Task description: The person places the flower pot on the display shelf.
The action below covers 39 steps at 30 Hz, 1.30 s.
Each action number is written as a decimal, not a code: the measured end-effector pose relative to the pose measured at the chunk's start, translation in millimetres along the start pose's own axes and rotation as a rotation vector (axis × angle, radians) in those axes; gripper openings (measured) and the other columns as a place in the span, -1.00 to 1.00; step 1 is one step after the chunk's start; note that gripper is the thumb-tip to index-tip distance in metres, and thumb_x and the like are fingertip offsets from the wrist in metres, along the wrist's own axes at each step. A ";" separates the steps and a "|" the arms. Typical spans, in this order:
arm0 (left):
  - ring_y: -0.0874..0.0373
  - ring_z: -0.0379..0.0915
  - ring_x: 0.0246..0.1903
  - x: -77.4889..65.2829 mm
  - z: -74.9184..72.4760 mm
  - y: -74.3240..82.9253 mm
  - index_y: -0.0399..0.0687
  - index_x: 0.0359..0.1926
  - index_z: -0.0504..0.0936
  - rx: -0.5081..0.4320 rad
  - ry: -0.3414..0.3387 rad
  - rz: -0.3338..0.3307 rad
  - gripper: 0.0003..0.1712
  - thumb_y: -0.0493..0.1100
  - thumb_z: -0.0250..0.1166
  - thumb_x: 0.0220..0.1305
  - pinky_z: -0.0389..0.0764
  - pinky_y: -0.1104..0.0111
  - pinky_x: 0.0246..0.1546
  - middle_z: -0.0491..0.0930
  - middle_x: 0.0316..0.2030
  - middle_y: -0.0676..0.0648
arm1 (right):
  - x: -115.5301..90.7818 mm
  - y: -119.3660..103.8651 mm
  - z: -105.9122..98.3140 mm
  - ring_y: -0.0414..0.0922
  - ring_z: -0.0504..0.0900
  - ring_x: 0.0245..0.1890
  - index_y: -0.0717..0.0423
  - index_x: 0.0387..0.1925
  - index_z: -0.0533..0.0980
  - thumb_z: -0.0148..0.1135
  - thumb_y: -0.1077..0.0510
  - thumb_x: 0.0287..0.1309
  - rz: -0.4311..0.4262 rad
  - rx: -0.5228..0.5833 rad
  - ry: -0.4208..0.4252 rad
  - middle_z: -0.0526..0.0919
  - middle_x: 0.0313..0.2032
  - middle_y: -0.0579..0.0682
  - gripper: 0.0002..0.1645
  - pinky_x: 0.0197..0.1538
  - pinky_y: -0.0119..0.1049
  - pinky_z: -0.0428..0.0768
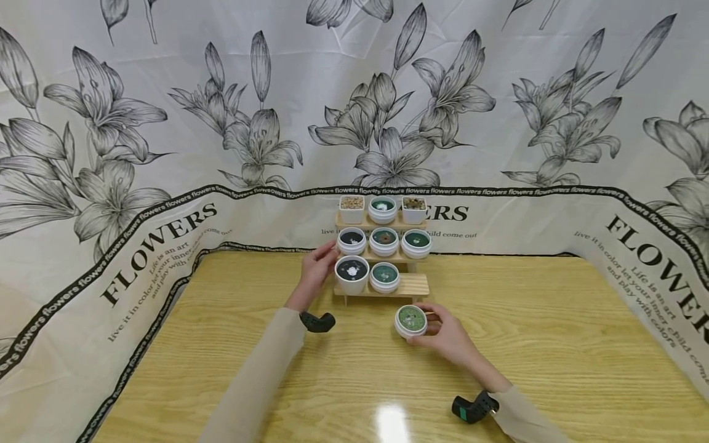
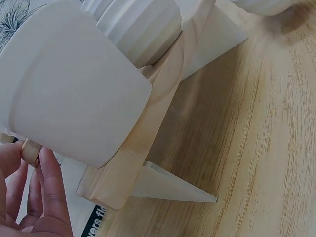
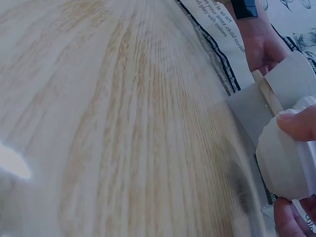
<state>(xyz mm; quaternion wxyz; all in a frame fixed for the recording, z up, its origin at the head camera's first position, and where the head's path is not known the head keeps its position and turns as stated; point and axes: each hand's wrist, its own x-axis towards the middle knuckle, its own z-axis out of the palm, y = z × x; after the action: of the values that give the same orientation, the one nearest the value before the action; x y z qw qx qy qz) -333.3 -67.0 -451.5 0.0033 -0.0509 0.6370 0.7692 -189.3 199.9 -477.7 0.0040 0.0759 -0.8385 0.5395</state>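
Note:
My right hand holds a small white ribbed pot with a speckled green top, thumb and fingers on either side of it. That pot is in front of the lower right end of a three-tier wooden stand. At the stand's left side, my left hand pinches the wooden end of a shelf between thumb and fingers. Close beside this hand, a smooth white pot with a dark top stands on the lowest shelf, next to a ribbed pot with a green top.
Three pots, one of them a ribbed pot, line the middle shelf. The top shelf carries two square pots, one a square pot, around a round pot. Behind the wooden table hangs a flower-printed cloth.

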 end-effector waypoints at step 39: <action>0.32 0.50 -0.42 2.1 2.0 0.9 -0.15 0.20 0.53 -0.005 0.025 -0.032 -0.57 -0.26 0.23 0.31 0.61 0.59 -0.40 0.52 -0.24 -0.02 | 32.8 -26.0 -30.7 0.12 0.48 0.10 0.29 0.27 0.32 0.48 0.27 -0.10 0.028 -0.021 0.172 0.45 0.15 0.29 -0.14 0.08 -0.46 0.56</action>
<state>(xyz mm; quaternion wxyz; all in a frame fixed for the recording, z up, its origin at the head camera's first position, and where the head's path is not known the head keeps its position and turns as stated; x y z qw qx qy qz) -335.6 -65.3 -450.4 0.0073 -0.0707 0.6341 0.7700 -220.6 213.1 -438.5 0.0692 0.0176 -0.8418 0.5351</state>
